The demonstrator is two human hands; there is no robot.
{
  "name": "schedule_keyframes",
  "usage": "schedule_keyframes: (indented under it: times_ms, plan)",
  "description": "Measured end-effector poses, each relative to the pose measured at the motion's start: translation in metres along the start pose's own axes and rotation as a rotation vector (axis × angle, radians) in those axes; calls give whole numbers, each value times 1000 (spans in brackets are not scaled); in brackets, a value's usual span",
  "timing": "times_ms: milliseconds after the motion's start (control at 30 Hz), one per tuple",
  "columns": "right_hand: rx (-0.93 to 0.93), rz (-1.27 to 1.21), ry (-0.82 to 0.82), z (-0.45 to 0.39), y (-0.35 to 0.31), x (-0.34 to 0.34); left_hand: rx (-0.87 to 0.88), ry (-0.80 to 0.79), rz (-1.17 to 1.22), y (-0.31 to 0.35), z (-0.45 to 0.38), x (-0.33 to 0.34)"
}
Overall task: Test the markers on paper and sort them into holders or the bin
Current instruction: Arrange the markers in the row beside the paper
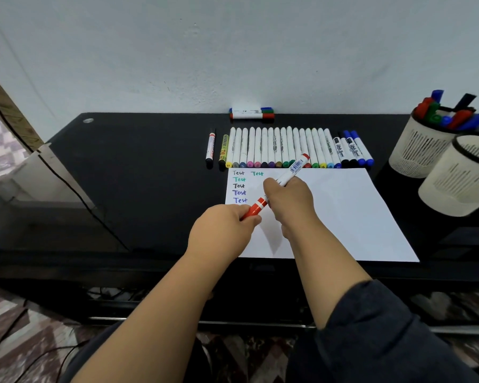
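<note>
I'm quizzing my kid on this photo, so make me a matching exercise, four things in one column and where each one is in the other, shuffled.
Things:
1. red marker
2. sheet of paper
3. holder with markers
4. three markers

Places:
A. far edge of the desk, by the wall
B. held in both hands
C. right side of the desk, furthest back
D. flat on the desk, in front of the marker row

Pairs: 1-B, 2-D, 3-C, 4-A
</note>
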State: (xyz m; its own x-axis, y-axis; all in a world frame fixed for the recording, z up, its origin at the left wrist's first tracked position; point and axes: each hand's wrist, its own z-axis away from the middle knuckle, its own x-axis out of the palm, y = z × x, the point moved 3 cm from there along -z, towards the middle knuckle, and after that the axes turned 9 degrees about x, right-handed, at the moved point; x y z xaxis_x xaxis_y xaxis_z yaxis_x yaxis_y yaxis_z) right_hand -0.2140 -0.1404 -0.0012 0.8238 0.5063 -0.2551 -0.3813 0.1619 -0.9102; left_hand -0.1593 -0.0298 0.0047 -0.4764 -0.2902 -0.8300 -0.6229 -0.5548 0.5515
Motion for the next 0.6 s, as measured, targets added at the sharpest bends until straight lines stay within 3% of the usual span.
schedule_keyframes:
  times_ms: [267, 400, 600]
  plan:
    - [18, -58, -68, 0, -3, 8, -54, -39, 252, -7, 0, -7]
    - [105, -201, 51, -19, -6, -20, -49, -66, 442, -23, 13, -7]
    - [102, -329, 0, -23, 1, -17, -134, 51, 363, -27, 3, -13]
